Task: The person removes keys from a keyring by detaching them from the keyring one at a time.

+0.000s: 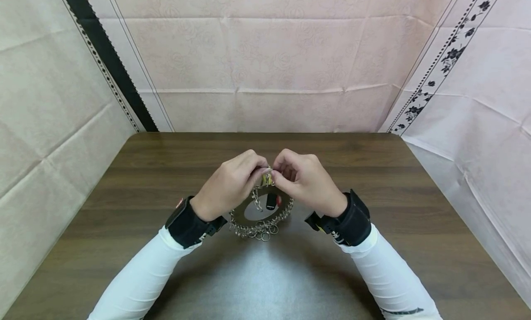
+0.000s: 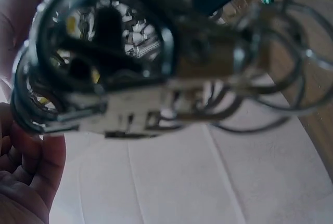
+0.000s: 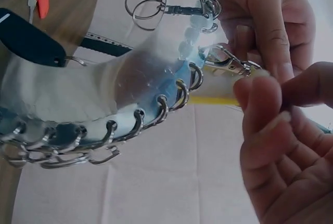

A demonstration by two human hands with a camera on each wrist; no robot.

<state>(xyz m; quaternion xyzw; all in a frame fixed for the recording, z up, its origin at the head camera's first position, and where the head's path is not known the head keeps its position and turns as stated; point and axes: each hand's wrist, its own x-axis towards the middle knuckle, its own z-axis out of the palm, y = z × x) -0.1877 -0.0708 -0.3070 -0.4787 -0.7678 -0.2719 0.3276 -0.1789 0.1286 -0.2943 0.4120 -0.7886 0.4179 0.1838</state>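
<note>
My left hand (image 1: 232,181) and right hand (image 1: 309,181) meet at the far side of a clear ring-shaped rack (image 3: 88,86). Thumb and fingers of each hand pinch a small metal clasp (image 3: 237,67) there, its ends partly hidden by fingertips. Just below the fingertips shows a clear tag with a yellow edge (image 3: 218,100). Metal rings (image 3: 161,107) run through holes along the rack's edge. In the left wrist view, close, blurred metal rings (image 2: 104,42) cover much of the fingers.
A dark oblong fob (image 3: 34,39) hangs by a ring from the rack. Beyond it, a small red-orange item (image 3: 43,3) lies on the wooden table (image 1: 124,228). Several loose-hanging rings (image 1: 265,232) dangle at the rack's near side. Pale cloth (image 1: 269,57) stands behind the table.
</note>
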